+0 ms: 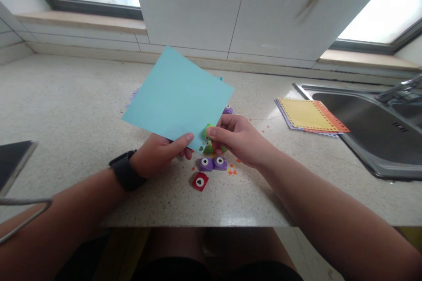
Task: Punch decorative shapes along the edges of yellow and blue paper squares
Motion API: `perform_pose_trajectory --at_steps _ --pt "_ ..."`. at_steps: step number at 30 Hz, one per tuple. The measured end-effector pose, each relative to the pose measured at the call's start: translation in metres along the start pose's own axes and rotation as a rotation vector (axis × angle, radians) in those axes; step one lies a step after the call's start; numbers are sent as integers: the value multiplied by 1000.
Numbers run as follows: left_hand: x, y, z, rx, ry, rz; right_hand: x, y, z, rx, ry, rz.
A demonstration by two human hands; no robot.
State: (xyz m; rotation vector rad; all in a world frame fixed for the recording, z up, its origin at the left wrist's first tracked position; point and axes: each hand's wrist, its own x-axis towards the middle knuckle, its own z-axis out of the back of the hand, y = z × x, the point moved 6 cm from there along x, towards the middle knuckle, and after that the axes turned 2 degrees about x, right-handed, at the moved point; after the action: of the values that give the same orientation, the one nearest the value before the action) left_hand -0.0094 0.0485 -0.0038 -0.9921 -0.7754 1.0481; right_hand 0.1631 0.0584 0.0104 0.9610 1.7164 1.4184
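Note:
A light blue paper sheet (178,94) is held tilted above the counter, with a small punched hole near its lowest corner. My left hand (168,147) pinches the sheet's lower edge, thumb on top. My right hand (235,138) grips a green craft punch (209,131) at the sheet's lower right edge. Another green punch (209,147) lies partly hidden below it. Two purple punches (206,163) (220,163) and a red punch (200,181) with a heart mark sit on the counter nearer me. A further purple punch (227,109) shows behind the sheet.
Orange paper bits (232,170) lie beside the punches. At the right, a stack of yellow and orange punched sheets (305,114) overlaps the rim of a metal sink (369,140). A dark flat object (15,162) and a cable are at the left.

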Motion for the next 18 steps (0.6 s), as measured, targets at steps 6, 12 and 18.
perform_pose_trajectory --at_steps 6,12,18 --pt "0 1 -1 -31 -28 91 0 12 15 43 -101 42" --pt "1 0 4 96 -82 102 1 22 45 -71 -279 128" --pt "2 3 8 175 -118 141 -6 35 59 -485 -294 158"
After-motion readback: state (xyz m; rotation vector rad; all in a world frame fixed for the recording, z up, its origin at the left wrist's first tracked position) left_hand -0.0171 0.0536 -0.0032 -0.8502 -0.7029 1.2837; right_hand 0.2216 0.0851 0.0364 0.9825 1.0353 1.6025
